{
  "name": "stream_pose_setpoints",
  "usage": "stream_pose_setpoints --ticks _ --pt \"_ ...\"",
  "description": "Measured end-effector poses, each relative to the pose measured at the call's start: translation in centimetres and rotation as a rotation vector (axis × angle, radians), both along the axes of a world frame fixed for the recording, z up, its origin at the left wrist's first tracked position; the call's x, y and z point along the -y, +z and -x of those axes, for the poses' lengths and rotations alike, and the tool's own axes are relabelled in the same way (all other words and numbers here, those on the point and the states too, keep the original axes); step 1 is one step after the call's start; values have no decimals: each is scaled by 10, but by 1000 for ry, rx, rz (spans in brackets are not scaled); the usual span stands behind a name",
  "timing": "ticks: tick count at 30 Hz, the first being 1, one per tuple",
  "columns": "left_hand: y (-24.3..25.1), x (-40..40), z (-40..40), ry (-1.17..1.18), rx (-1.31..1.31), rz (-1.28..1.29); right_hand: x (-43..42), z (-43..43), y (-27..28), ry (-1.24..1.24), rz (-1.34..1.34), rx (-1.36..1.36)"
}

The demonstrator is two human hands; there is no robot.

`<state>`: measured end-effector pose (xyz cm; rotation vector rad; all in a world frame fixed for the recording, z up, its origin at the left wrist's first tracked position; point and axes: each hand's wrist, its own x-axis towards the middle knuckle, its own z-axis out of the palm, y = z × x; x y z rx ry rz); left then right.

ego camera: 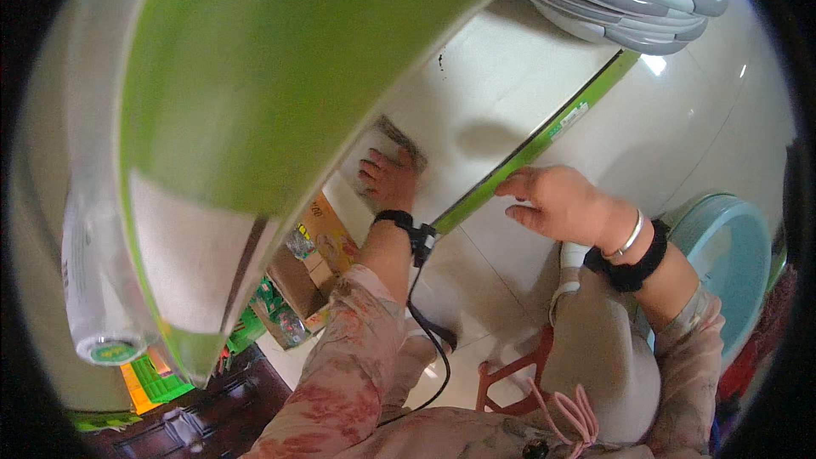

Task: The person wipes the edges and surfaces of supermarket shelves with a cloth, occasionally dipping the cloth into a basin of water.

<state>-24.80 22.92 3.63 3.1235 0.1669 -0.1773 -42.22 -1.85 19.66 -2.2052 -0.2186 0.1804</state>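
My left hand [390, 177] reaches down to a pale shelf [478, 102], partly beneath a large green-and-white panel [268, 76] close to the camera. A dark grey patch [398, 132] lies by its fingers; blur hides whether this is a cloth, dirt or shadow. My right hand [554, 201] hovers by the green front edge [532, 150] of the shelf, fingers bent, thumb apart, nothing visible between them. That edge carries a small label [569, 121] with writing. Black bands circle both wrists, with a cable at the left one.
Grey plastic basins [637, 13] are stacked on the shelf's far end. A light blue plastic basin [733, 268] stands right of my knee. A red plastic stool [510, 382] is under me. An open cardboard box [306, 280] with packaged goods sits left of my arm.
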Motion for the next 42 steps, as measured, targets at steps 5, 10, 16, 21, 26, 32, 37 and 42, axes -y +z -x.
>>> stream_pose_setpoints --ticks 5,10,16,21,26,32,37,42 --pt "-54 -144 -109 -493 19 -656 -6 3 2 123 13 54" --pt "-23 -132 -148 -278 -215 -70 -14 11 -18 29 35 105" --pt "-19 -175 -135 50 -263 -35 -21 7 -1 12 -62 144" --pt "5 -155 -104 82 -317 -61 -24 7 10 46 -96 27" --pt "5 -142 -56 120 -175 -31 -32 6 22 56 -131 -15" --pt "62 -112 4 -381 -511 -326 -45 16 20 20 -186 52" --pt "-45 -192 5 -25 -404 -361 -42 14 39 55 -244 46" --pt "-55 -202 32 25 -532 -134 -25 16 42 -34 -329 67"
